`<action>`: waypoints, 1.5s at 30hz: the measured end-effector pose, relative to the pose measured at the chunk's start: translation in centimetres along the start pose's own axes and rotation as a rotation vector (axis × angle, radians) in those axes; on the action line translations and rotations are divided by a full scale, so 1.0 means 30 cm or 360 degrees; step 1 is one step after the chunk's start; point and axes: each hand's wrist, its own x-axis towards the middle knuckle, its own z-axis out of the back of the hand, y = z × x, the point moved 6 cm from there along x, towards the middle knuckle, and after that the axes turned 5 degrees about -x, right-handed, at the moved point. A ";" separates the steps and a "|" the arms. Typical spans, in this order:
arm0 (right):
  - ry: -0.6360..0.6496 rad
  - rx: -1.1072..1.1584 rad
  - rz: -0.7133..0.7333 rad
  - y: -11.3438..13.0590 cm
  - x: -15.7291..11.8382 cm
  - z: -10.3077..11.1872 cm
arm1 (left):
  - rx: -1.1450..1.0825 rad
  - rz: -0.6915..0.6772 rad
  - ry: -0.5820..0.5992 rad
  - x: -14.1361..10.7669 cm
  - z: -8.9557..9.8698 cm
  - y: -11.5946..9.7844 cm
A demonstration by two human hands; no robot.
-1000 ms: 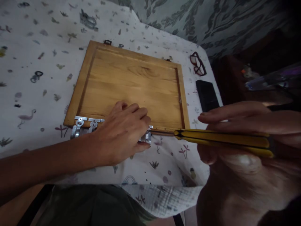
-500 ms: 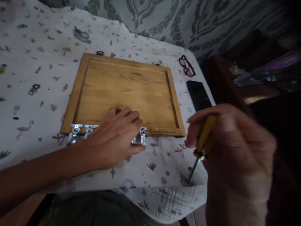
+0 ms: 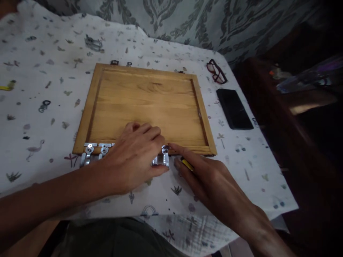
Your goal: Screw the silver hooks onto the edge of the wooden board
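Across the centre of the frame, the framed wooden panel (image 3: pixel 146 103) lies flat on the printed cloth (image 3: pixel 56 132), its lower edge toward the person. Along that edge is a row of metal fittings (image 3: pixel 90 148). The left hand (image 3: pixel 134 153) covers part of the row, its fingers bent over the edge and its thumb against the near side, gripping the fittings, probably to steady them. The right hand (image 3: pixel 206 171), right of centre, has its fingers closed on the yellow-handled screwdriver (image 3: pixel 187 164), mostly concealed; its index finger reaches to the end fitting (image 3: pixel 165 153), probably for guidance. At upper right are the eyeglasses (image 3: pixel 216 71) and the black phone (image 3: pixel 234 109), beside the panel.

Compared with the earlier frame, the right hand is lower and nearer the end fitting; the screwdriver shaft no longer shows.
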 end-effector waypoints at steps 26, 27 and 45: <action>-0.0045 -0.0952 0.0332 0.030 -0.049 -0.048 | 0.0021 -0.0017 -0.0074 -0.034 0.065 0.010; -0.0039 -0.0947 0.0337 0.029 -0.049 -0.048 | 0.0037 -0.0030 -0.0104 -0.043 0.081 0.013; -0.0133 -0.0887 0.0432 0.045 -0.043 -0.026 | 0.0080 -0.0086 -0.0007 -0.054 0.024 0.012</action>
